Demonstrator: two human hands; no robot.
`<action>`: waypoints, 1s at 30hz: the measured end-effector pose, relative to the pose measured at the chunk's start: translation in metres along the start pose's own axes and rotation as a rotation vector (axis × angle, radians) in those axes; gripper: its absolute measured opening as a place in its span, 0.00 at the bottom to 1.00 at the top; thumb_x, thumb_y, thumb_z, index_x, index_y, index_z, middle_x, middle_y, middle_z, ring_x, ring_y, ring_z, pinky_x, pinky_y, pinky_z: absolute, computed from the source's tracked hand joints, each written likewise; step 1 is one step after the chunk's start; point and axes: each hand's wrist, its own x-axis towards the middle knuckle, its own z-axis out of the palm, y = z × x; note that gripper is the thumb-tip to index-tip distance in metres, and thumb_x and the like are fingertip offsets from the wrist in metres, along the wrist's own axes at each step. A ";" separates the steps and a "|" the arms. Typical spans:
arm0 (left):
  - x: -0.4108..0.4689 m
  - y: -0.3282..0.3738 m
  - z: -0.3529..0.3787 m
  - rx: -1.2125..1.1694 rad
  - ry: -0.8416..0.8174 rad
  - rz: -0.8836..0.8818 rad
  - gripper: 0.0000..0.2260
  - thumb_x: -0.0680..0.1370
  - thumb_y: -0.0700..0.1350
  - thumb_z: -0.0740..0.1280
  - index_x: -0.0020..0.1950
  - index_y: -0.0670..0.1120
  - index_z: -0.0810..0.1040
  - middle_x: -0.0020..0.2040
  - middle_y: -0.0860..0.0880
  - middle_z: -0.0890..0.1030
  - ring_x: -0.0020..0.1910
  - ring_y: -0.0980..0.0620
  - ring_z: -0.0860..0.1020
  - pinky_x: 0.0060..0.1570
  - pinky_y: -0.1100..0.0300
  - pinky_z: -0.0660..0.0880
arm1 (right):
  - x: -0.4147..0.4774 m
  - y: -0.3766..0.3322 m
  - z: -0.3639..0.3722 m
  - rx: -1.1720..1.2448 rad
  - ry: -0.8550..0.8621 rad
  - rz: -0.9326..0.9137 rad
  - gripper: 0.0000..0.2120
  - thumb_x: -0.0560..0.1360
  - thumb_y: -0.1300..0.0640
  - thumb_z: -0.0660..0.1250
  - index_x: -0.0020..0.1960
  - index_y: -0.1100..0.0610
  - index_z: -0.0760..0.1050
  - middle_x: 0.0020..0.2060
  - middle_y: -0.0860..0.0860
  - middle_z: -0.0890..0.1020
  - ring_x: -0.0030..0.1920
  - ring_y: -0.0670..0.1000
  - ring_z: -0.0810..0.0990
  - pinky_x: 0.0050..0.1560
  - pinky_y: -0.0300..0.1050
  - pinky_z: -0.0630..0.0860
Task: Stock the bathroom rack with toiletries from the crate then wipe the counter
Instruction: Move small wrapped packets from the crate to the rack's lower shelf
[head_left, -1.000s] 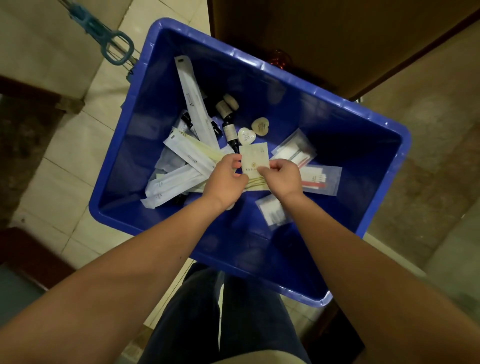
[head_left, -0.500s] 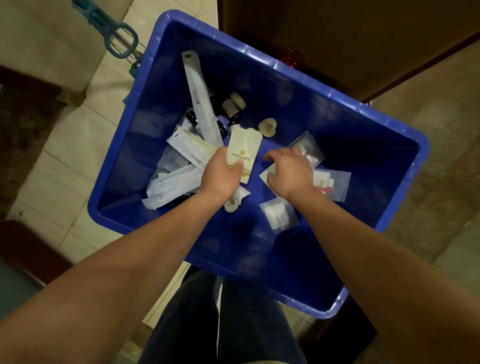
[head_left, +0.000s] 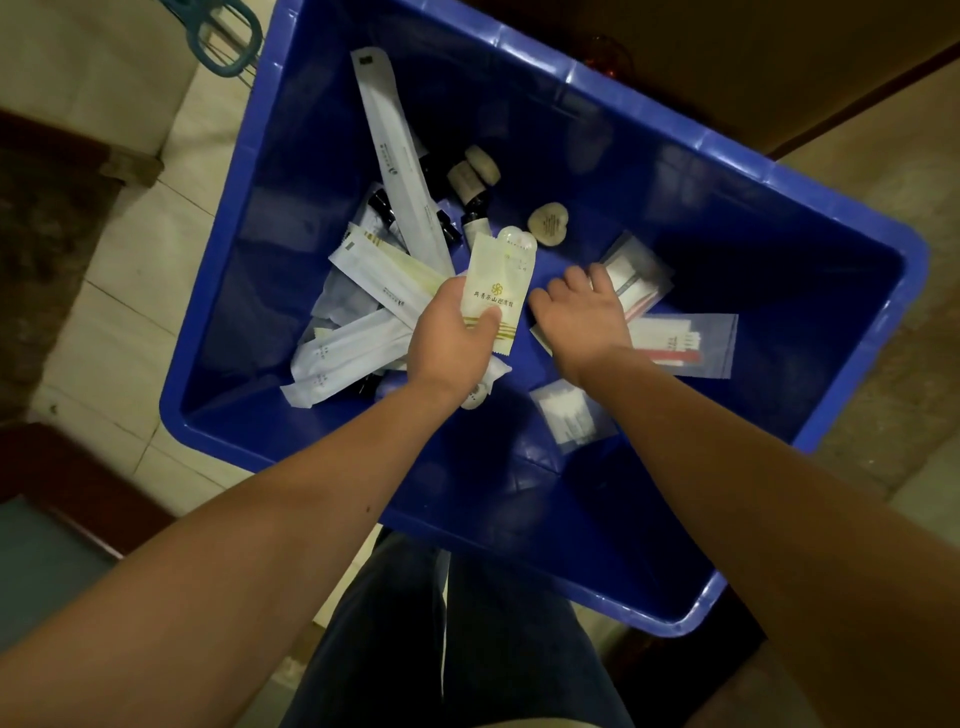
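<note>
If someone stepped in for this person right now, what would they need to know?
Left hand grips a white sachet above the blue crate.
Right hand rests on clear packets; whether it grips one is unclear.
In the crate: long white packets, small bottles, a round soap.
Done: one sachet picked.
Rack and counter are out of view.
Left: carry items to the rack, then wipe the counter.

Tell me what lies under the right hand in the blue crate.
Clear packets stick out from under the right hand, on the crate floor. What the palm and fingers cover, and whether they grip anything, cannot be seen.
</note>
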 end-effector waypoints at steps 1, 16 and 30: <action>0.000 0.000 0.001 0.002 0.002 0.004 0.13 0.78 0.45 0.66 0.62 0.45 0.74 0.51 0.51 0.80 0.50 0.51 0.79 0.52 0.49 0.78 | 0.000 0.000 0.001 0.003 0.004 0.008 0.23 0.70 0.61 0.69 0.64 0.58 0.68 0.59 0.56 0.73 0.61 0.58 0.69 0.71 0.55 0.58; -0.011 0.005 -0.011 -0.029 0.029 0.012 0.06 0.78 0.46 0.66 0.54 0.52 0.73 0.44 0.60 0.78 0.46 0.58 0.79 0.46 0.57 0.78 | -0.005 0.003 -0.017 0.795 0.072 0.419 0.10 0.72 0.62 0.65 0.46 0.48 0.76 0.42 0.45 0.80 0.43 0.50 0.74 0.56 0.43 0.63; -0.060 0.055 -0.057 -0.135 0.054 0.022 0.09 0.79 0.42 0.64 0.59 0.50 0.73 0.52 0.52 0.79 0.52 0.48 0.80 0.52 0.45 0.80 | -0.072 0.002 -0.096 1.593 0.289 0.631 0.10 0.73 0.66 0.65 0.43 0.51 0.77 0.48 0.54 0.83 0.49 0.55 0.83 0.49 0.54 0.82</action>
